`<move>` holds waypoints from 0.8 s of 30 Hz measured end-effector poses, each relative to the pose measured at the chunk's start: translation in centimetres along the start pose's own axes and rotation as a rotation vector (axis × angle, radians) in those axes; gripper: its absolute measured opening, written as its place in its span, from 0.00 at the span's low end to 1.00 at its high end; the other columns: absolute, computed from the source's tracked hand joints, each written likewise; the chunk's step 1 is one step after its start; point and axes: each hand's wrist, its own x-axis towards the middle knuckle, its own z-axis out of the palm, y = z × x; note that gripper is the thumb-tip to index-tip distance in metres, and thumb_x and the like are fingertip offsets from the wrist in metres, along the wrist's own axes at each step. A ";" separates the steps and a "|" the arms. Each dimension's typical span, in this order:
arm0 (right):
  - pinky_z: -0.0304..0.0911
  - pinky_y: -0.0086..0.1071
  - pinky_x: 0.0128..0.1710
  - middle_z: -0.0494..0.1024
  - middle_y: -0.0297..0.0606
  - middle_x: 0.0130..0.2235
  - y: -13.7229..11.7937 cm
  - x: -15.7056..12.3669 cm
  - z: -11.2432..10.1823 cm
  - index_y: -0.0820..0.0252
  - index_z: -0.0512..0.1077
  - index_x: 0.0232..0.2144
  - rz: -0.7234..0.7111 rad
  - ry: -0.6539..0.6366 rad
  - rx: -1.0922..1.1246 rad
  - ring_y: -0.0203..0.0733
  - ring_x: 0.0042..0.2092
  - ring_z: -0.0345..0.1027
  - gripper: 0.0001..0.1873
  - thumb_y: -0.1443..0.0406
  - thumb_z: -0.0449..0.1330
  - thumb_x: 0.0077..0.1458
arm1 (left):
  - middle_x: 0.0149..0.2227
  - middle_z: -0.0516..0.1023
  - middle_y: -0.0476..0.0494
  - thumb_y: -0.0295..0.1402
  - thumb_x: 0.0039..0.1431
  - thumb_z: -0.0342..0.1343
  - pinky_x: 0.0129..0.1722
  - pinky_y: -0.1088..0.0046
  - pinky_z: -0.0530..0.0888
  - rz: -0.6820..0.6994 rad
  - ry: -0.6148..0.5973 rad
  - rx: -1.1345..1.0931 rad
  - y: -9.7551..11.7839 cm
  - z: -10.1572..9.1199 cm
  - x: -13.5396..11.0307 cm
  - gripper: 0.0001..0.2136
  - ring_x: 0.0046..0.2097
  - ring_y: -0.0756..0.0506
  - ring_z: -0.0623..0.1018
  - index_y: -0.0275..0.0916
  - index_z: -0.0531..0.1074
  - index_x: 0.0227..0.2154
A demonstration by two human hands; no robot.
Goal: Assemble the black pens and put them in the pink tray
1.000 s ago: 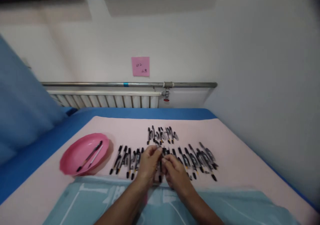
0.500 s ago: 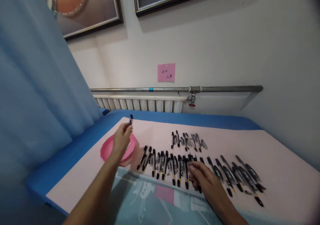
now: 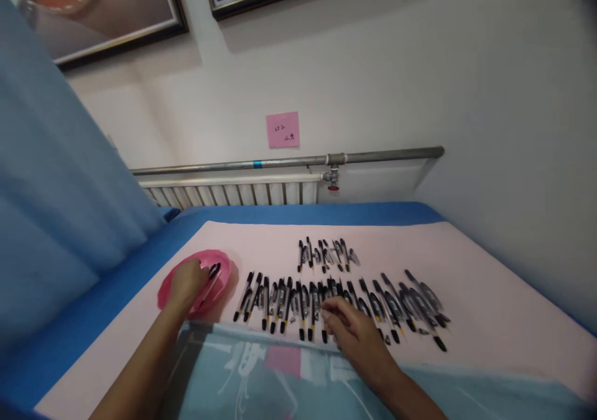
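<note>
Left hand (image 3: 188, 283) is held over the round pink plastic dish (image 3: 222, 281) at near left, a black-tipped clear pen (image 3: 214, 270) at its fingertips, grip unclear. Right hand (image 3: 357, 339), fingers spread, is rested on the long row of matching pens (image 3: 280, 295). Best laid flat, not dropped.

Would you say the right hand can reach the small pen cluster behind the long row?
Probably yes: the right hand rests on the long row, with only bare pink cloth before the small pen cluster.

Left hand (image 3: 186, 283) over pink dish (image 3: 224, 264), pens (image 3: 326, 295) beside
</note>
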 end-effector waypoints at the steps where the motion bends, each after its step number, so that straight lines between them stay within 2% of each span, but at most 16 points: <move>1: 0.53 0.26 0.22 0.66 0.31 0.23 -0.1 0.0 0.0 0.58 0.67 0.31 -0.014 0.003 -0.012 0.34 0.23 0.59 0.09 0.60 0.50 0.53 | 0.36 0.76 0.30 0.35 0.52 0.46 0.34 0.70 0.65 0.056 0.021 0.000 1.2 -0.3 -0.2 0.14 0.40 0.38 0.74 0.31 0.72 0.34; 3: 0.54 0.27 0.24 0.67 0.32 0.24 -0.3 0.0 0.1 0.59 0.67 0.30 -0.050 -0.003 -0.039 0.34 0.25 0.60 0.08 0.62 0.51 0.53 | 0.37 0.76 0.35 0.35 0.53 0.45 0.34 0.71 0.64 0.180 0.040 -0.042 4.5 -0.7 -0.9 0.14 0.39 0.41 0.74 0.34 0.71 0.34; 5: 0.54 0.27 0.25 0.67 0.33 0.25 -0.4 0.0 0.1 0.59 0.67 0.30 -0.085 -0.005 -0.069 0.35 0.26 0.60 0.07 0.64 0.50 0.53 | 0.37 0.76 0.38 0.36 0.53 0.45 0.34 0.72 0.64 0.267 -0.036 -0.105 8.3 -0.4 -1.6 0.13 0.38 0.43 0.74 0.35 0.71 0.35; 6: 0.54 0.27 0.26 0.68 0.33 0.26 -0.4 0.0 0.1 0.59 0.67 0.29 -0.100 -0.004 -0.085 0.35 0.27 0.61 0.07 0.65 0.50 0.53 | 0.37 0.76 0.38 0.36 0.52 0.46 0.34 0.72 0.64 0.285 -0.106 -0.117 10.2 0.0 -1.9 0.13 0.39 0.43 0.74 0.35 0.71 0.36; 9: 0.54 0.27 0.27 0.68 0.34 0.28 0.1 0.0 -0.1 0.59 0.66 0.29 -0.138 0.003 -0.125 0.36 0.30 0.62 0.06 0.66 0.50 0.54 | 0.37 0.77 0.40 0.36 0.50 0.50 0.34 0.74 0.65 0.331 -0.194 -0.128 15.2 2.2 -2.3 0.12 0.39 0.45 0.74 0.36 0.71 0.35; 12: 0.54 0.27 0.27 0.68 0.34 0.28 0.6 0.2 -0.5 0.59 0.65 0.29 -0.147 0.027 -0.161 0.36 0.30 0.61 0.06 0.66 0.49 0.54 | 0.36 0.77 0.38 0.35 0.47 0.52 0.33 0.74 0.65 0.339 -0.255 -0.119 18.4 4.6 -1.9 0.12 0.39 0.44 0.75 0.35 0.72 0.34; 15: 0.54 0.27 0.29 0.69 0.35 0.30 0.7 0.3 -0.8 0.59 0.65 0.29 -0.162 0.044 -0.191 0.36 0.32 0.62 0.06 0.67 0.49 0.54 | 0.36 0.77 0.35 0.33 0.45 0.53 0.32 0.74 0.66 0.328 -0.293 -0.111 20.3 6.2 -1.4 0.12 0.39 0.42 0.75 0.33 0.72 0.33; 18: 0.54 0.27 0.30 0.69 0.35 0.31 0.4 0.3 -0.9 0.59 0.65 0.29 -0.177 0.033 -0.209 0.36 0.33 0.62 0.06 0.69 0.49 0.54 | 0.35 0.77 0.29 0.30 0.43 0.54 0.32 0.73 0.67 0.302 -0.315 -0.113 21.2 7.0 -0.7 0.10 0.40 0.39 0.75 0.31 0.73 0.29; 21: 0.54 0.27 0.30 0.69 0.35 0.30 0.2 0.2 -0.9 0.59 0.65 0.30 -0.173 0.011 -0.236 0.36 0.33 0.62 0.06 0.70 0.49 0.53 | 0.32 0.77 0.26 0.26 0.39 0.54 0.31 0.72 0.67 0.264 -0.335 -0.142 21.3 7.4 0.1 0.06 0.39 0.37 0.76 0.29 0.73 0.23; 24: 0.54 0.27 0.29 0.69 0.35 0.30 0.3 0.1 -0.8 0.59 0.65 0.29 -0.169 0.001 -0.256 0.37 0.32 0.62 0.06 0.69 0.49 0.53 | 0.24 0.76 0.30 0.24 0.37 0.55 0.27 0.73 0.67 0.234 -0.358 -0.226 20.7 7.2 0.4 0.02 0.32 0.39 0.77 0.30 0.71 0.18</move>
